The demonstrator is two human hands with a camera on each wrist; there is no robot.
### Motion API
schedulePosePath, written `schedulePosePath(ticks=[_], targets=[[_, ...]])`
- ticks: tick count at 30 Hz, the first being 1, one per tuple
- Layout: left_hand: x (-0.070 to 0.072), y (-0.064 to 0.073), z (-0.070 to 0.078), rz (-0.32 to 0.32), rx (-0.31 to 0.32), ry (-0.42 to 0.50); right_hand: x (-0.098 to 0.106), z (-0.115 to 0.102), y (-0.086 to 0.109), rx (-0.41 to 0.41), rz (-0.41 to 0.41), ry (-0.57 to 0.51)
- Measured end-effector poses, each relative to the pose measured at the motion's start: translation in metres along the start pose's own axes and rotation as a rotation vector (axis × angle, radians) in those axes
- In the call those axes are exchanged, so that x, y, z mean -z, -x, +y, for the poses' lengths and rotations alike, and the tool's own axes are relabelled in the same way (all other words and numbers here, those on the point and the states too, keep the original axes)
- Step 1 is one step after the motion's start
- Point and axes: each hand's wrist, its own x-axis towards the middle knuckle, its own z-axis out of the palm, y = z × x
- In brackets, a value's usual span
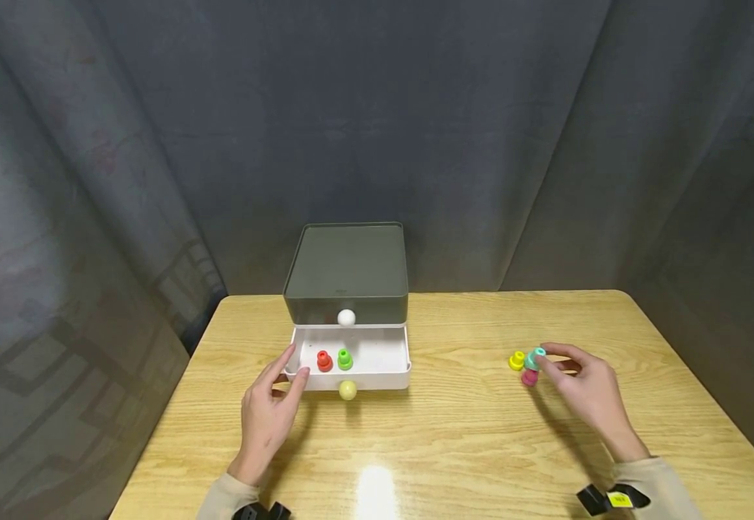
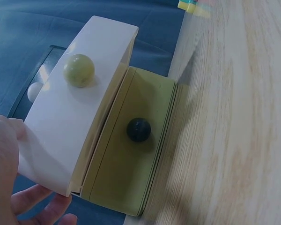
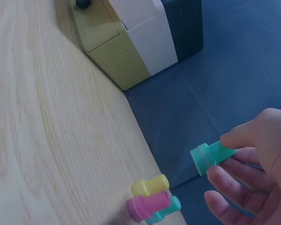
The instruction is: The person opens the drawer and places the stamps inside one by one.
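My left hand (image 1: pixel 268 419) holds the left front corner of a white drawer (image 1: pixel 383 380), thumb at the front wall and other fingers along the side. The drawer is pulled out of a small chest (image 1: pixel 351 260). Inside it stand a red peg (image 1: pixel 324 361) and a green peg (image 1: pixel 345 360). On the right, my right hand (image 1: pixel 588 386) pinches a teal peg (image 3: pixel 210 157) between thumb and fingers, raised above the table. Below it stand a yellow peg (image 3: pixel 150 185), a pink peg (image 3: pixel 150 205) and a second teal peg (image 3: pixel 165 211), partly hidden behind the pink one.
The wooden table (image 1: pixel 455 433) carries the chest at its back left. Below the white drawer is a closed olive drawer (image 2: pixel 131 164) with a dark knob (image 2: pixel 138 130). A yellowish knob (image 1: pixel 347 391) juts from the white drawer. Dark grey curtains (image 1: pixel 351 130) hang behind and beside the table.
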Motion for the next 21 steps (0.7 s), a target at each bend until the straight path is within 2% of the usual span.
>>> schedulePosePath(ticks=[6,16,21], targets=[[0.0,0.0,-0.001,0.005,-0.002,0.004,-0.002,-0.008,-0.002,0.046,-0.006,-0.012],[0.0,0.0,0.0,0.002,-0.003,-0.001,-0.009,-0.02,-0.001,0.06,-0.033,-0.029],[0.0,0.001,0.0,-0.006,-0.003,-0.001,-0.014,-0.024,0.001,0.063,-0.058,-0.072]])
